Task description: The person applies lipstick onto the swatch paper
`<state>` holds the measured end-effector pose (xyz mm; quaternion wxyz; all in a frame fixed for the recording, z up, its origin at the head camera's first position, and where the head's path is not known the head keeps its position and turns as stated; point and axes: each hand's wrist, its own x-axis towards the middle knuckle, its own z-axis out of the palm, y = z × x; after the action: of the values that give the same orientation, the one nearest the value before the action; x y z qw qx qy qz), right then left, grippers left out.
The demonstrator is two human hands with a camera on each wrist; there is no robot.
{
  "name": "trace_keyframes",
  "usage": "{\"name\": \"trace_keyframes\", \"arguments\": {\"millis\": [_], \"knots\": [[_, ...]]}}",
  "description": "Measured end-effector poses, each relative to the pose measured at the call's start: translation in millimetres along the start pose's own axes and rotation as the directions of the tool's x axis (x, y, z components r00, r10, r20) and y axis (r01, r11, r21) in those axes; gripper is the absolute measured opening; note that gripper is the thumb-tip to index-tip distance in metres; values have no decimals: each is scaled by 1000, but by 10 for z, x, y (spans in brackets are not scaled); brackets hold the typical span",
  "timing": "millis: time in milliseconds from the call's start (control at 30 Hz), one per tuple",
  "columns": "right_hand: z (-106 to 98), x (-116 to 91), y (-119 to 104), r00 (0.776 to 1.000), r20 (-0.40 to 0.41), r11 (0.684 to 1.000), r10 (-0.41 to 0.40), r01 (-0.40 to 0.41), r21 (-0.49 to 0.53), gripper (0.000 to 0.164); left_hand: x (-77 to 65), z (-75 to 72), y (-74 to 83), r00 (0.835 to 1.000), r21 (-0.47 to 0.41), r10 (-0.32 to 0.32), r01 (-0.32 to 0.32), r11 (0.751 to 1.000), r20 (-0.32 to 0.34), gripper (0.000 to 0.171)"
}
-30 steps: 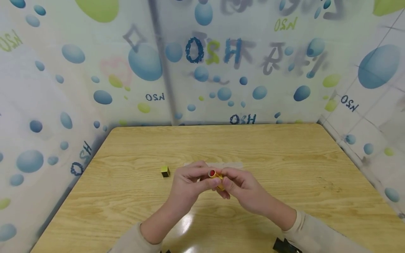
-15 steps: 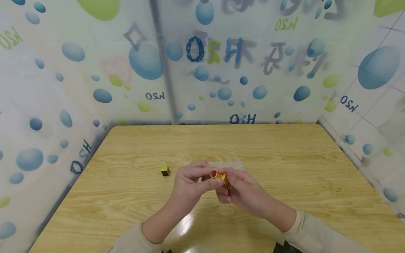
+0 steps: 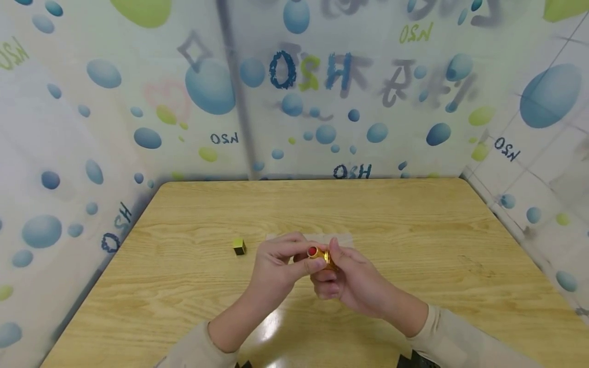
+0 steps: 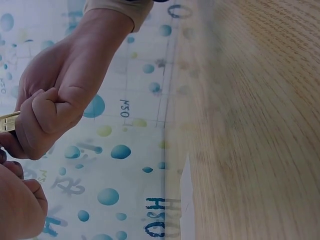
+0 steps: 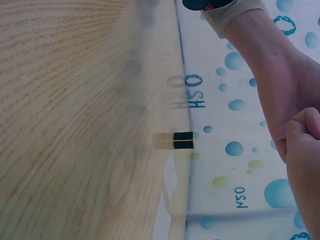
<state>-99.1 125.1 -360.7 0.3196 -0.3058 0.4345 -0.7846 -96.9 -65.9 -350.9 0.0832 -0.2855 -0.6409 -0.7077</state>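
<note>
Above the middle of the table, both hands hold a gold lipstick [image 3: 329, 259] with red showing inside its round open end. Thumb and fingers of the left hand [image 3: 276, 263] pinch it near that end. At its base the right hand [image 3: 361, 281] grips it, thumb pointing up along its side and fingers curled below. The left wrist view catches a gold edge of the lipstick [image 4: 9, 121] beside the right hand's curled fingers. In the right wrist view it is hidden behind the hands. A small black block with gold edges [image 3: 239, 247] stands left of the hands.
The wooden table [image 3: 184, 306] carries a whitish strip [image 3: 342, 239] just behind the hands. Dark objects [image 3: 416, 361] lie at the near edge by the right sleeve. A bubble-patterned curtain [image 3: 285, 128] hangs behind the table and along its sides.
The right hand has turned at the lipstick's base, its thumb swinging from low in front to pointing up. The left hand keeps its pinch almost in place, and the block stays put.
</note>
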Motion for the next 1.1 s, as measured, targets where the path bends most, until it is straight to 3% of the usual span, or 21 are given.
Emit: {"name": "trace_keyframes", "arguments": {"millis": [333, 600, 833, 1100], "knots": [[-31, 2, -15, 998, 57, 996, 22, -27, 82, 54, -5, -19, -50, 998, 27, 45, -46, 999, 31, 24], [-12, -19, 59, 994, -14, 993, -110, 109, -35, 44, -5, -34, 20, 996, -18, -49, 48, 999, -71, 31], [-4, -6, 128, 977, -49, 974, -207, 201, -101, 40, 6, -13, 41, 995, -57, -26, 21, 998, -96, 37], [33, -4, 119, 984, -100, 986, -149, 140, -94, 41, 6, -18, 43, 996, -17, 14, -15, 1000, -86, 30]]}}
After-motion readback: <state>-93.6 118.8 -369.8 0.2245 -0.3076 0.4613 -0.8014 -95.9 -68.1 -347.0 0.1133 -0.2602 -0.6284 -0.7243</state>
